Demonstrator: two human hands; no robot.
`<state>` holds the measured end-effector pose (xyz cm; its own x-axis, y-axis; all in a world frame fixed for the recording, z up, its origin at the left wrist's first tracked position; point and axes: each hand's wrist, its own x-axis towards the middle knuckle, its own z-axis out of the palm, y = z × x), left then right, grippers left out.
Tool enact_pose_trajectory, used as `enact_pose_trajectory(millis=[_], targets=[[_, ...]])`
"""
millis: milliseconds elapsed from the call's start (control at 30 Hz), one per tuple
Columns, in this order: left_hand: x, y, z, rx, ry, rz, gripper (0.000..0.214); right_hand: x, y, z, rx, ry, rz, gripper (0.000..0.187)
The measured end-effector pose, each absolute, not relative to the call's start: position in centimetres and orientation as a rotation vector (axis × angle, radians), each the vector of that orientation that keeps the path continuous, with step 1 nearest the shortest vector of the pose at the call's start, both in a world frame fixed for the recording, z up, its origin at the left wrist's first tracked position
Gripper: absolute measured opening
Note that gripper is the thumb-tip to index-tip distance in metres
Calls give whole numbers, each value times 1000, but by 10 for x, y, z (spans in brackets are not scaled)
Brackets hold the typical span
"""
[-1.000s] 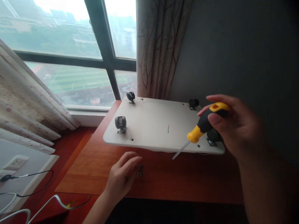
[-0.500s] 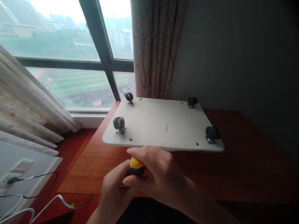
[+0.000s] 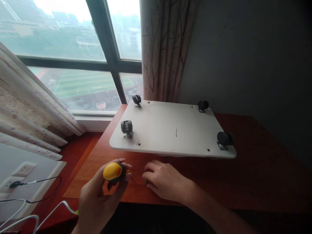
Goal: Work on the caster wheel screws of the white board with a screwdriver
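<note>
My left hand (image 3: 102, 191) is closed around a yellow-and-black screwdriver (image 3: 114, 172), whose rounded handle end faces me; its tip is hidden. To its right, low over the wooden table, my right hand (image 3: 165, 178) has its fingers curled down. A small dark bit (image 3: 146, 180) shows at those fingertips, too little to name. Beyond both hands lies a white board (image 3: 161, 126) with casters pointing up: a near left caster (image 3: 126, 127), a far left caster (image 3: 136, 100), a far right caster (image 3: 203, 105) and a near right caster (image 3: 224, 139).
The board rests on a reddish wooden table (image 3: 258, 169). Left of the table are a wall socket with a black plug (image 3: 15, 184) and a white cable (image 3: 56, 208). A window (image 3: 80, 84) and curtains (image 3: 168, 48) stand behind.
My hands have moved apart. The screwdriver, earlier between both hands, is now in the left hand, farther left; the right hand has drawn away and its fingers have curled downward.
</note>
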<state>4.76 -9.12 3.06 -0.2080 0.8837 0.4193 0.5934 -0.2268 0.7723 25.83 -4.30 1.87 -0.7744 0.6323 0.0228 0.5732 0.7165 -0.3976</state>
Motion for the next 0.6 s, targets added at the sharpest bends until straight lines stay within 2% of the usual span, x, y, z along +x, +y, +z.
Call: enact_pose_trajectory(millis=[333, 600], targets=[[46, -93, 32, 1684, 1655, 1409, 29, 244, -49, 6, -968, -2849, 365, 14], [42, -95, 25, 1661, 1630, 1429, 32, 239, -45, 1, -1009, -2789, 358, 14]])
